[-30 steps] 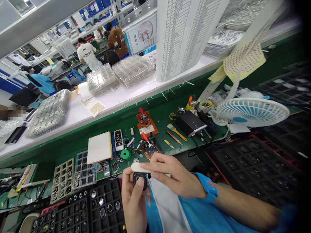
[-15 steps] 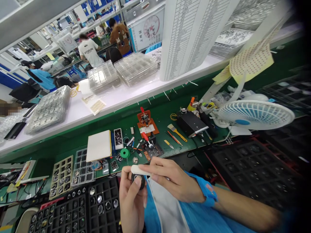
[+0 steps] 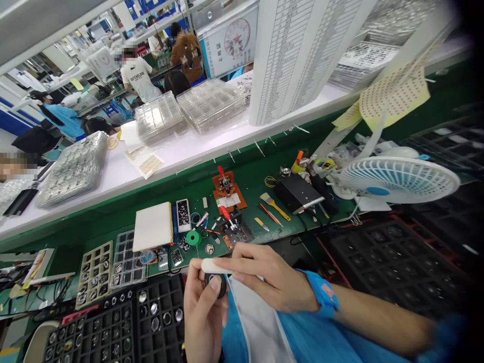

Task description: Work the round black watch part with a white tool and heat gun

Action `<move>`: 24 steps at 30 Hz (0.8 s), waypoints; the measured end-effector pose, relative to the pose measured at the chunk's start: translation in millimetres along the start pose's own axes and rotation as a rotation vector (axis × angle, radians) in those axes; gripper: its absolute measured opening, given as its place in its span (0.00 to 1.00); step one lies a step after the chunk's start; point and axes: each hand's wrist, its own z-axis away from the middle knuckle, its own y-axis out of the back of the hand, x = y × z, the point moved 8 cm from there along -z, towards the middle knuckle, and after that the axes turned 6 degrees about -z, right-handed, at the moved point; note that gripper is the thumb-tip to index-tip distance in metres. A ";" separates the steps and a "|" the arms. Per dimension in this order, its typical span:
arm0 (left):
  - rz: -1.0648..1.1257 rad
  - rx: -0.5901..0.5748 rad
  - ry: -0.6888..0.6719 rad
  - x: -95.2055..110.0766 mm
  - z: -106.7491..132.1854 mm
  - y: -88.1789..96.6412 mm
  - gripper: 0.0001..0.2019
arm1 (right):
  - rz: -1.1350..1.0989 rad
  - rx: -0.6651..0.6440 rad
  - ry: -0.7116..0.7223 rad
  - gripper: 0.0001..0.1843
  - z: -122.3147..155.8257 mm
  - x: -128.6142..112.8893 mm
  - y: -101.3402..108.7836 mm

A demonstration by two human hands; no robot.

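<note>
Two objects are held up in the head view, just above the near edge of the green-matted counter (image 3: 113,233) and in front of a blue smock (image 3: 253,327). A black ring (image 3: 216,285) is gripped by the left hand (image 3: 202,322), with the thumb pressed on its face and the other fingers curled behind it. A white stick (image 3: 215,266) is pinched by the fingers of the right hand (image 3: 270,272) and is laid across the top of the ring, touching it. A blue wristband (image 3: 324,294) is worn on the right wrist. To the near left of the hands, a black compartment tray (image 3: 130,302) is set, with small round metal pieces (image 3: 154,323) held in its cells; a beige grid tray (image 3: 97,250) lies to its left. Farther off on the counter, a green tape roll (image 3: 193,238) and a red-handled hand press (image 3: 227,214) are placed. The step in hand is judged to be a wiping of the ring with the stick; a steady hold on the ring is called for by the next stroke.
</note>
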 end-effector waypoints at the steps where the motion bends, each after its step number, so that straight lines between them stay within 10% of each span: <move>1: 0.004 0.004 -0.004 0.3 -0.3 0.0 0.08 | -0.002 -0.004 0.013 0.23 -0.3 -0.9 0.2; 9: 0.021 0.018 -0.008 3.5 -3.6 0.5 0.08 | 0.030 -0.013 0.026 0.23 -5.3 0.0 3.1; 14: 0.051 0.226 -0.147 27.0 -4.8 27.6 0.11 | 0.094 -0.092 -0.157 0.23 23.1 23.6 10.8; 19: -0.016 0.224 -0.220 33.6 -7.7 28.4 0.11 | 0.009 0.152 -0.484 0.23 49.1 64.0 33.3; 24: -0.097 0.254 -0.293 27.8 -7.2 26.8 0.13 | -0.207 0.224 -0.507 0.23 34.8 65.4 19.9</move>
